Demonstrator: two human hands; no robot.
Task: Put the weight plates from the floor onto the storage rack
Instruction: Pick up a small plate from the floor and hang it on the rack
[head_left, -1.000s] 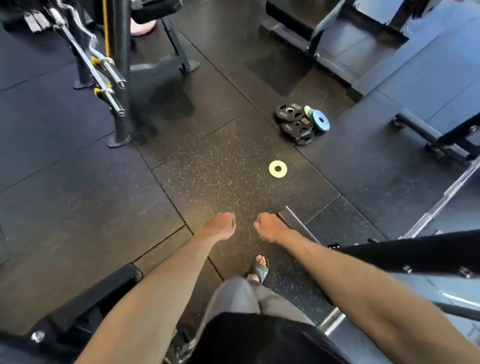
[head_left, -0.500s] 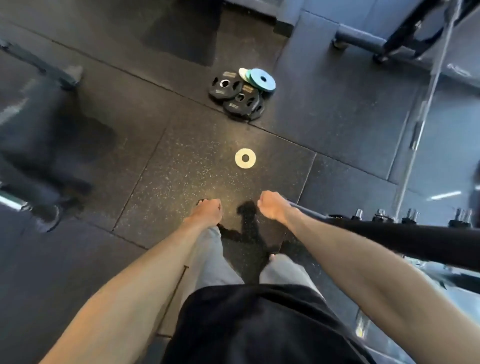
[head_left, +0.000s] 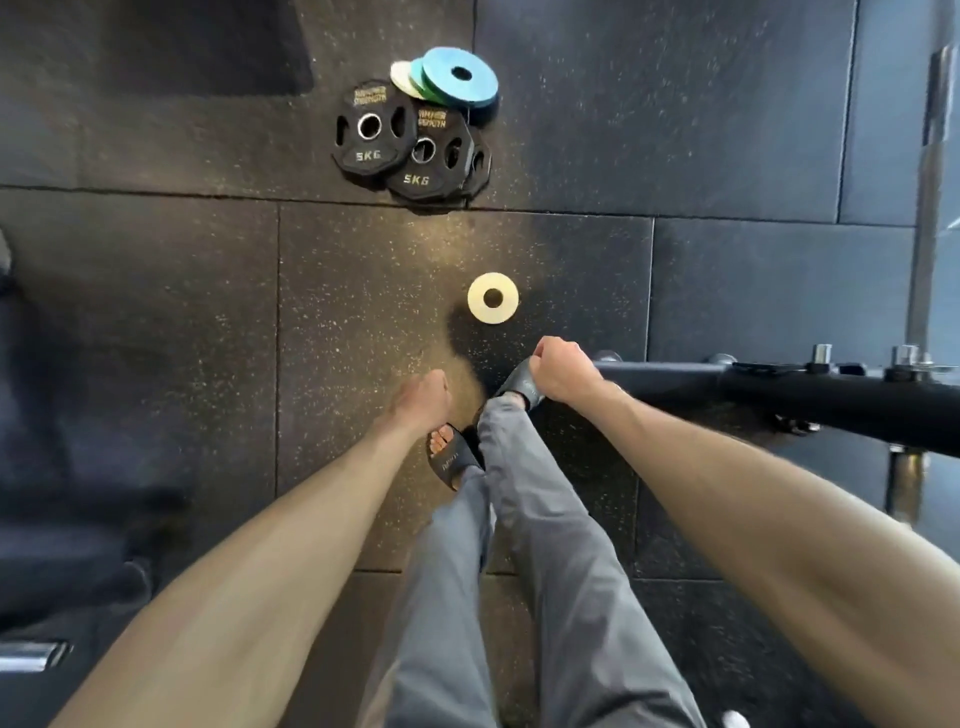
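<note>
Approach step: both hands are empty, the left hand (head_left: 423, 397) and right hand (head_left: 563, 371) with fingers curled into loose fists. A pale plate (head_left: 492, 298) lies on the floor (head_left: 208, 312) just beyond the right hand; black and blue plates (head_left: 415, 135) are piled farther beyond it. Next, likely bending down to grasp it.

both forearms are bare, with no sleeve, watch or band showing on the left hand (head_left: 423, 397) or the right hand (head_left: 563, 371). loose grey trousers (head_left: 545, 571) cover both legs. on each foot is a black open-toed slide sandal (head_left: 454, 460) with small pale lettering on the strap, toes showing
</note>
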